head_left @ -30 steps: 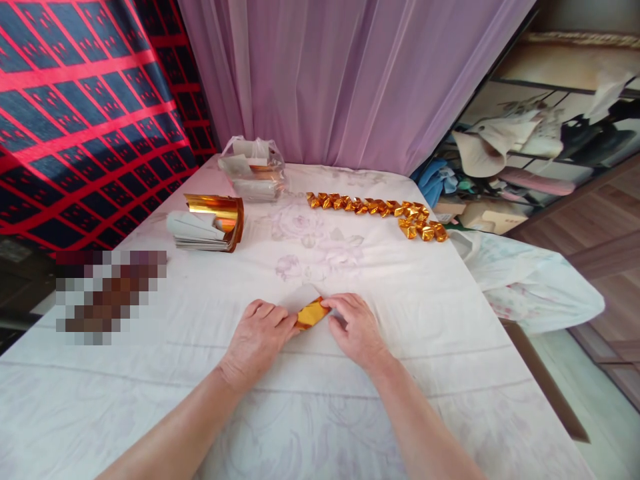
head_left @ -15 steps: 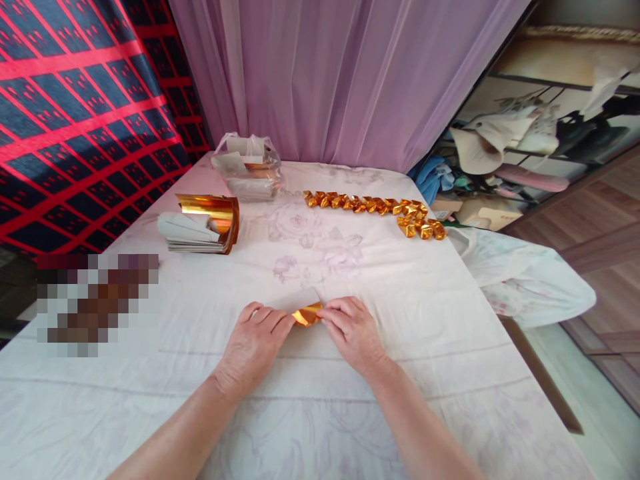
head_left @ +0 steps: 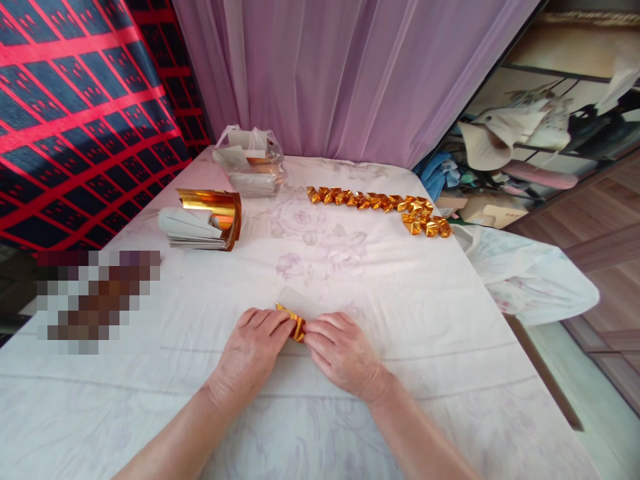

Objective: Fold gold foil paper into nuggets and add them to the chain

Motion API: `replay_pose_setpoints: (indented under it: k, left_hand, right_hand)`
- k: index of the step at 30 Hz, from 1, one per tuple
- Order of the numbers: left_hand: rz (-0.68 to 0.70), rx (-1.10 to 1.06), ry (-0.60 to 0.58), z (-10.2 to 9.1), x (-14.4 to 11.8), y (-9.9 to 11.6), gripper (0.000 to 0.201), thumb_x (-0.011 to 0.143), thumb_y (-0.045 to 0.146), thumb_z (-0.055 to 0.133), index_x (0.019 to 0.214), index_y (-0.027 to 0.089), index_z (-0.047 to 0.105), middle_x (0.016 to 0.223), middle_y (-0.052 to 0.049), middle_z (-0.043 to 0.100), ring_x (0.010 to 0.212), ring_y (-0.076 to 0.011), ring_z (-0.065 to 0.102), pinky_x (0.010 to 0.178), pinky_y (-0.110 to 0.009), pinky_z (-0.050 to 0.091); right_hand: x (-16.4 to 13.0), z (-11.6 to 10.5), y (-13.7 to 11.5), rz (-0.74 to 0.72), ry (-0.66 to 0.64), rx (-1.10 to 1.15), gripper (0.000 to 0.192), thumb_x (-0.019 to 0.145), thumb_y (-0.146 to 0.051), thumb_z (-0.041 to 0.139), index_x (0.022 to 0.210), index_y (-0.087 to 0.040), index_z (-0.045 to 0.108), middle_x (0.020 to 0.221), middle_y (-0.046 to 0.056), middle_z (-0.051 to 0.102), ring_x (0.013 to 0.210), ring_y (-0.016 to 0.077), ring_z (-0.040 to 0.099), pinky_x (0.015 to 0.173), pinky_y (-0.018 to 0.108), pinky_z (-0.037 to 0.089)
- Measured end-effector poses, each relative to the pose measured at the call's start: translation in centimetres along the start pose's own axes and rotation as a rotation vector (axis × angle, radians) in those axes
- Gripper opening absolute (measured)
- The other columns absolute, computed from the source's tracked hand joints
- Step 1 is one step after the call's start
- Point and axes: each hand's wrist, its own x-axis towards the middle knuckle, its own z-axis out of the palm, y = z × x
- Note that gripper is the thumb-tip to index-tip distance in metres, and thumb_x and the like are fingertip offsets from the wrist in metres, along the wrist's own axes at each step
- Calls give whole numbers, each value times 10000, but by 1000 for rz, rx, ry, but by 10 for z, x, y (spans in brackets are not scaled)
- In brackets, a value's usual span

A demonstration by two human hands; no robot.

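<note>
A sheet of gold foil paper (head_left: 298,329), partly folded, lies on the cloth-covered table between my hands. My left hand (head_left: 259,340) has its fingers closed on the paper's left side. From the right, my right hand (head_left: 340,347) pinches the other side, its fingertips close to the left ones. A pale flap of the sheet sticks up beyond the fingers. Most of the fold is hidden under my fingertips. Farther off, a row of folded gold foil pieces (head_left: 370,200) bends back at its right end.
A curled stack of gold foil paper (head_left: 200,230) with pale backs stands at the left. Behind it is a clear plastic bag (head_left: 250,163) holding more sheets. Purple curtains (head_left: 310,80) hang at the table's far edge; a cluttered shelf (head_left: 520,133) stands right.
My hands have come closer together over the paper. Less of its gold side shows, and its pale flap has shifted left. The view has moved slightly.
</note>
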Motion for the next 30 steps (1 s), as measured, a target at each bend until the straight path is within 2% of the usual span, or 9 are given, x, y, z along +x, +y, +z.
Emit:
replay_pose_setpoints:
  k: [6,13,19,26,30]
  left_hand:
    - [1,5,-61,-5,-9,10,395,897,54,470,1247,173,608,1174,-82,671,1066,-223,615,930,-390,445]
    - [-18,52,-92,-6,-8,16,358,869,79,482,1169,178,650,1193,-108,667,1106,-258,608,996,-448,429]
    - [8,29,-97,-4,-9,24,408,876,51,419,1231,117,610,1201,-118,670,1121,-234,619,1040,-406,438]
    - [-15,-56,-139,-11,-9,21,380,882,104,513,1232,204,620,1241,-93,649,1144,-245,611,1024,-429,460]
    - [-28,-90,-102,-11,-6,20,283,928,185,543,1187,233,647,1183,-71,669,1100,-248,620,992,-453,459]
  right_hand:
    - [-4,0,1,43,-12,36,186,918,-136,570,1062,-204,666,1022,46,723,924,180,631,831,351,503]
    - [-14,-8,4,156,20,22,154,916,-142,587,975,-224,703,938,37,700,866,175,615,805,351,481]
    - [-15,-10,2,182,-15,7,153,934,-165,573,992,-223,702,951,46,698,873,184,602,813,358,488]
    - [-14,-11,2,171,-36,-13,155,956,-187,554,1012,-223,694,958,49,692,875,183,594,808,351,477]
    - [-12,-11,2,171,-25,-6,145,960,-187,549,988,-211,690,944,44,690,864,184,585,795,348,469]
